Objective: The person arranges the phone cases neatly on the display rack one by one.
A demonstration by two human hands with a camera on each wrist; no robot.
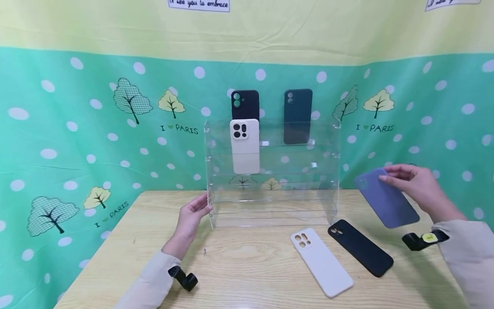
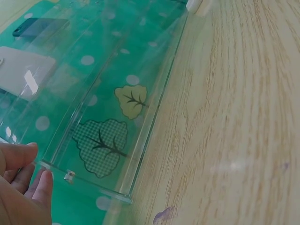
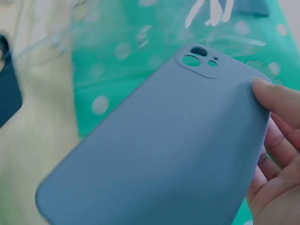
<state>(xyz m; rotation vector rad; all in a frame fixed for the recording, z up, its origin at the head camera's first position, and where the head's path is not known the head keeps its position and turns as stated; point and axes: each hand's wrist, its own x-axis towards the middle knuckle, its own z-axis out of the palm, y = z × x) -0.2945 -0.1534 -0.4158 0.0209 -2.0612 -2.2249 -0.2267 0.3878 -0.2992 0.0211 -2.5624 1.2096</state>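
Observation:
A blue-grey phone case (image 1: pixel 390 199) is tilted in the air beyond the stand's right side. My right hand (image 1: pixel 426 189) pinches it along one edge near the camera cutouts, thumb on its back face (image 3: pixel 154 140). At the left, my left hand (image 1: pixel 191 216) holds the side edge of a clear acrylic display stand (image 1: pixel 274 206), thumb and fingers either side of the panel (image 2: pixel 84 183). On the stand are a black case (image 1: pixel 245 103), a white case (image 1: pixel 245 148) in front below it, and a dark green case (image 1: pixel 297 116) at upper right.
A white phone case (image 1: pixel 322 264) and a black phone case (image 1: pixel 360 249) lie on the wooden table (image 1: pixel 247 274) in front of the stand's right half. Behind the table hangs a green and yellow patterned curtain (image 1: pixel 115 163).

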